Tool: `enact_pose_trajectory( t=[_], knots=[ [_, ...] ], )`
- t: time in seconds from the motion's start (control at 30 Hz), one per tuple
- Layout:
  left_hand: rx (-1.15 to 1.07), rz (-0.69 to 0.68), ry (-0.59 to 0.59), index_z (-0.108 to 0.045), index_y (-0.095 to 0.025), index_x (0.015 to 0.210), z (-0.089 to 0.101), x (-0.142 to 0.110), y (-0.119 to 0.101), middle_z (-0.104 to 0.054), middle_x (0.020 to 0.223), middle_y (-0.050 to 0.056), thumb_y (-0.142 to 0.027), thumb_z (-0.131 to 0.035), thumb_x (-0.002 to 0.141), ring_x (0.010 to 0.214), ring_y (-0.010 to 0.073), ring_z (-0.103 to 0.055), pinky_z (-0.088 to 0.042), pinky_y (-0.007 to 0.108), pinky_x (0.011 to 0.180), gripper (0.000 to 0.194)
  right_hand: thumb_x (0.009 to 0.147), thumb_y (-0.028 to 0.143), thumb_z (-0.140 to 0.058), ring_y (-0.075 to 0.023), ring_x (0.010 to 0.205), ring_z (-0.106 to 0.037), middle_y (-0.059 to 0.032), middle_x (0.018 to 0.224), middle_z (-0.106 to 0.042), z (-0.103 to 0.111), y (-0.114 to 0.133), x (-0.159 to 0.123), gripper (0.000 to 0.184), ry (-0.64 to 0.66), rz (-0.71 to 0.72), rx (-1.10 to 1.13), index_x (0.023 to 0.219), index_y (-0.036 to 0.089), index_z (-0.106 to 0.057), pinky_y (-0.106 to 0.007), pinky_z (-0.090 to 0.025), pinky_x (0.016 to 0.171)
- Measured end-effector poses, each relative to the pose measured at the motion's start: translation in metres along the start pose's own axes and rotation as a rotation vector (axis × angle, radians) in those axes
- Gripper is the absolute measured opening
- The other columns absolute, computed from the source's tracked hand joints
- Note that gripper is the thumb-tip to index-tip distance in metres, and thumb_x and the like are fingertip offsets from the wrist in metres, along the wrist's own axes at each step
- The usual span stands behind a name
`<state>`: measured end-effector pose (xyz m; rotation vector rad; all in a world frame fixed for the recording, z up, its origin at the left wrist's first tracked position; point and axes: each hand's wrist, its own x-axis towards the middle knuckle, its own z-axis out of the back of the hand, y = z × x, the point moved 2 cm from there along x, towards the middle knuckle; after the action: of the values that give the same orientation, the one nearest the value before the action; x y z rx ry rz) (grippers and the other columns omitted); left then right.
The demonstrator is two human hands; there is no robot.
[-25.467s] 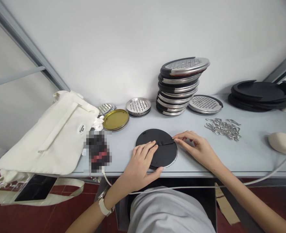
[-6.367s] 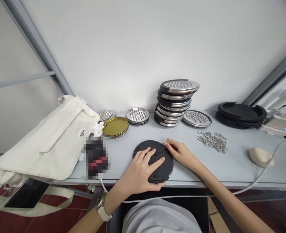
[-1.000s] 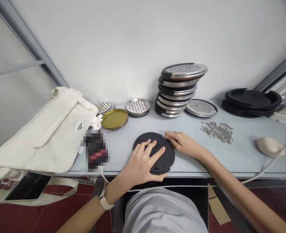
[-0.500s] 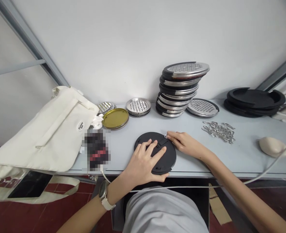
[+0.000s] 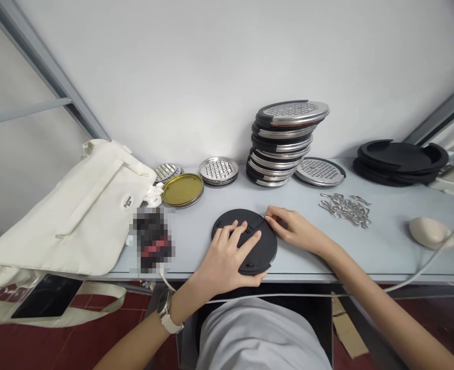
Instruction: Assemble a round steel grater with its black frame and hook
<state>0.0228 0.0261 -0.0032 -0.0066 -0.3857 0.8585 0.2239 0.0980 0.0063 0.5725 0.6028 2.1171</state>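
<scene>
A black round plastic disc (image 5: 263, 246) lies near the front edge of the table, its flat face with a narrow slot turned up. My left hand (image 5: 227, 254) holds it, fingers spread over the face and thumb along the near rim. At its far right rim, my right hand (image 5: 284, 226) pinches a small shiny metal clip (image 5: 263, 214), mostly hidden by the fingertips. Right of that hand is a loose pile of metal clips (image 5: 346, 209). Behind stands a leaning stack of round graters in black holders (image 5: 283, 146).
One more grater (image 5: 320, 171) lies beside the stack; black ring holders (image 5: 402, 159) sit far right. Grater discs (image 5: 218, 169), gold lids (image 5: 183, 189) and a white bag (image 5: 73, 210) are left. A white cable runs past a beige mouse (image 5: 429, 232) and along the front edge.
The metal clip, whose ring showed at the disc's rim before, is now more covered by my right fingers. My left hand keeps its place on the disc. The view has shifted slightly.
</scene>
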Motion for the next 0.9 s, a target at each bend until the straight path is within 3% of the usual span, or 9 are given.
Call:
enact_pose_trajectory(
  t=[0.23, 0.4, 0.73, 0.9],
  knots=[
    [0.000, -0.007, 0.008, -0.040, -0.021, 0.143, 0.0000, -0.0002, 0.0006, -0.039, 0.142, 0.016, -0.057, -0.062, 0.078, 0.129, 0.0381, -0.035, -0.031, 0.053, 0.103, 0.078, 0.094, 0.029, -0.041, -0.0154, 0.062, -0.050, 0.0016, 0.070, -0.053, 0.0005, -0.0008, -0.0017, 0.007, -0.033, -0.028, 0.096, 0.090, 0.023, -0.043, -0.026, -0.041, 0.062],
    [-0.009, -0.009, -0.001, -0.041, -0.020, 0.142, 0.0008, 0.0003, 0.0008, -0.040, 0.142, 0.016, -0.057, -0.062, 0.078, 0.129, 0.0375, -0.035, -0.031, 0.052, 0.103, 0.077, 0.095, 0.031, -0.039, -0.0163, 0.061, -0.052, 0.0011, 0.069, -0.055, -0.0002, -0.0014, -0.0013, 0.013, -0.047, -0.043, 0.081, 0.100, 0.023, -0.048, -0.026, -0.041, 0.060],
    [-0.015, -0.016, -0.012, -0.042, -0.020, 0.142, 0.0007, 0.0000, 0.0007, -0.041, 0.141, 0.016, -0.058, -0.062, 0.078, 0.128, 0.0371, -0.037, -0.033, 0.052, 0.103, 0.077, 0.097, 0.035, -0.035, -0.0164, 0.058, -0.053, -0.0003, 0.069, -0.059, -0.0009, 0.0032, 0.0048, 0.019, -0.061, -0.073, 0.051, 0.089, 0.023, -0.048, -0.027, -0.038, 0.059],
    [-0.014, -0.007, -0.015, -0.042, -0.020, 0.142, 0.0022, 0.0002, 0.0005, -0.040, 0.142, 0.016, -0.058, -0.061, 0.078, 0.128, 0.0365, -0.037, -0.032, 0.051, 0.104, 0.076, 0.097, 0.036, -0.037, -0.0149, 0.054, -0.048, 0.0032, 0.061, -0.050, -0.0006, 0.0031, 0.0076, 0.020, -0.042, -0.087, 0.053, 0.086, 0.022, -0.048, -0.026, -0.036, 0.057]
  ],
)
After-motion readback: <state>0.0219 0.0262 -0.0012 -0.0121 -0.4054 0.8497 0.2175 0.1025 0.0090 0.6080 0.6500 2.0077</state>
